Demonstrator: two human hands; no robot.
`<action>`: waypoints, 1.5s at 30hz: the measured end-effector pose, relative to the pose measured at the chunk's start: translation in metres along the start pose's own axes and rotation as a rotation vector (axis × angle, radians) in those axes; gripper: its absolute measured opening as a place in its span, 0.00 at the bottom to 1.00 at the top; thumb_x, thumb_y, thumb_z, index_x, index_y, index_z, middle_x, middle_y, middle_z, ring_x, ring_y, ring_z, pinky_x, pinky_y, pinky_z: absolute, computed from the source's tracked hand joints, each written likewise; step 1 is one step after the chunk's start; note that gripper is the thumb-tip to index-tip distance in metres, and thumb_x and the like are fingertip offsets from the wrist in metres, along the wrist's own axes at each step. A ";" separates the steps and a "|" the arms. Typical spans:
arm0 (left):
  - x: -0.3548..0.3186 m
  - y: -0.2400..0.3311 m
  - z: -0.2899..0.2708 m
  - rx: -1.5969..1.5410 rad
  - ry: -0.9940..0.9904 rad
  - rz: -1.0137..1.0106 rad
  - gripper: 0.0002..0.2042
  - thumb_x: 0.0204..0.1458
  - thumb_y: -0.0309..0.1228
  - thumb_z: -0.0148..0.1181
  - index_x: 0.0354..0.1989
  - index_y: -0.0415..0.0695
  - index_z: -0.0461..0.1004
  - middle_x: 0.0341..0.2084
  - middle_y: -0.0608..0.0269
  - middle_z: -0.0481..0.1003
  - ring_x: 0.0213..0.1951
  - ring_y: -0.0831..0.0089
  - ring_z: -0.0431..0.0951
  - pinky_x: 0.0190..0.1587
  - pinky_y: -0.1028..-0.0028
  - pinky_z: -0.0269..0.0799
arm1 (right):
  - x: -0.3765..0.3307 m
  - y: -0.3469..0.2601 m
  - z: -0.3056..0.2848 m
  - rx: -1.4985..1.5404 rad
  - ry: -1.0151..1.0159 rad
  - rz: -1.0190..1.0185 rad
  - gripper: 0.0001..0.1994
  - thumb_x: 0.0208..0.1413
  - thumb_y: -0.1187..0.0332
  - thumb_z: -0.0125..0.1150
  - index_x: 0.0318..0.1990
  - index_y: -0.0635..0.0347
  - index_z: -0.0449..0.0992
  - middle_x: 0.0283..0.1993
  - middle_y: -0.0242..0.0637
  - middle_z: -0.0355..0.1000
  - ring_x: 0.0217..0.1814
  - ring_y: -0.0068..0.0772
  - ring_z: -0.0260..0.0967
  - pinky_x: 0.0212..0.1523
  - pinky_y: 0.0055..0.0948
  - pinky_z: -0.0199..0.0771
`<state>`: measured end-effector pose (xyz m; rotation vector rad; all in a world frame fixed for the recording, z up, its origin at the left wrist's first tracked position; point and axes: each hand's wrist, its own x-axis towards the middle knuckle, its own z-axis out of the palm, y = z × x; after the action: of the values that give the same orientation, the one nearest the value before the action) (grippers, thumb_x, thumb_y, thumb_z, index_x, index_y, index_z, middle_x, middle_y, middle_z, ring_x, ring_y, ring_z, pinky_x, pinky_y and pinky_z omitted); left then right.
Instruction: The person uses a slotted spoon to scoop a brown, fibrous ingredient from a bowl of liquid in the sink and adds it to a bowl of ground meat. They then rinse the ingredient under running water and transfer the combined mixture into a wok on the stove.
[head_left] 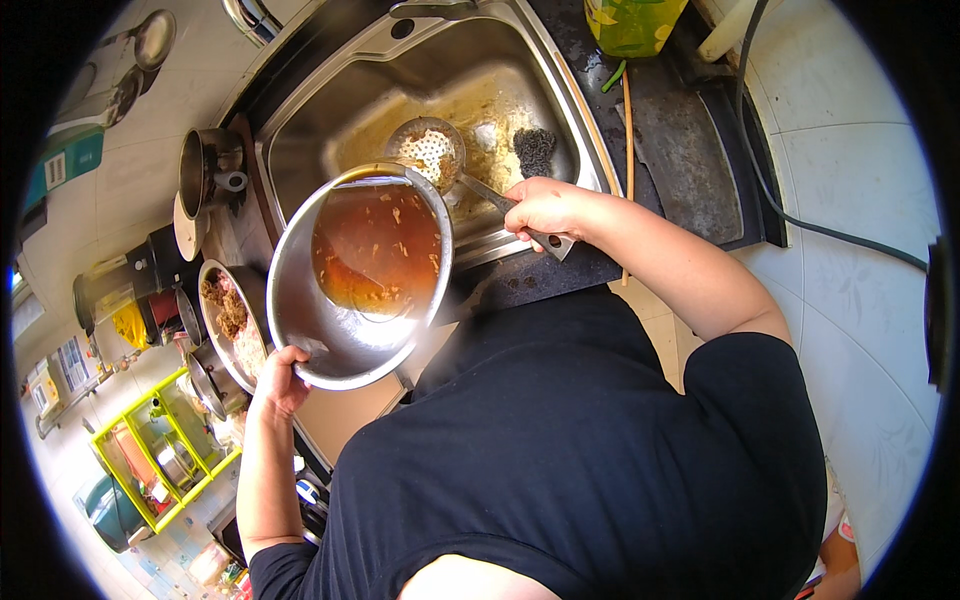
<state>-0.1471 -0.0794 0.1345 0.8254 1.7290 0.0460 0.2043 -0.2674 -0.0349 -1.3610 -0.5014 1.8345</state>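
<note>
Left grip (284, 381) clasps the edge of a steel bowl (298, 275), brown liquid (375, 240) beyond; right grip (543, 212), above the near edge of the sink (480, 60), holds a skimmer (438, 150), open room ahead.

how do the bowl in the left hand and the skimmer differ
The bowl is wide and deep; the skimmer has a much smaller head. The bowl's wall is solid and holds brown liquid; the skimmer's head is pierced with holes. The left hand grips the bowl by its rim; the right hand holds the skimmer by its long handle. Both look metallic.
</note>
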 end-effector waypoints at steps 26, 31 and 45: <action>0.003 0.008 -0.017 0.003 -0.004 0.022 0.17 0.36 0.20 0.48 0.40 0.36 0.62 0.28 0.56 0.70 0.27 0.63 0.76 0.31 0.66 0.78 | -0.028 -0.010 0.001 0.041 0.000 0.005 0.04 0.42 0.76 0.53 0.26 0.66 0.66 0.18 0.36 0.65 0.14 0.26 0.63 0.12 0.24 0.58; -0.007 0.009 -0.003 0.014 0.052 0.111 0.04 0.39 0.23 0.50 0.25 0.39 0.65 0.15 0.64 0.67 0.13 0.72 0.68 0.14 0.77 0.66 | -0.028 -0.007 0.003 -0.023 0.012 0.010 0.03 0.42 0.75 0.50 0.27 0.63 0.66 0.16 0.31 0.64 0.12 0.24 0.62 0.09 0.22 0.53; -0.004 0.018 -0.018 0.041 0.054 0.137 0.09 0.39 0.20 0.49 0.32 0.37 0.65 0.17 0.63 0.68 0.13 0.71 0.69 0.15 0.76 0.68 | -0.020 0.006 -0.001 0.074 -0.021 -0.010 0.03 0.43 0.77 0.52 0.26 0.68 0.65 0.17 0.36 0.64 0.14 0.27 0.62 0.13 0.25 0.61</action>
<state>-0.1538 -0.0612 0.1517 0.9801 1.7270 0.1262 0.2055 -0.2870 -0.0266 -1.2886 -0.4460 1.8426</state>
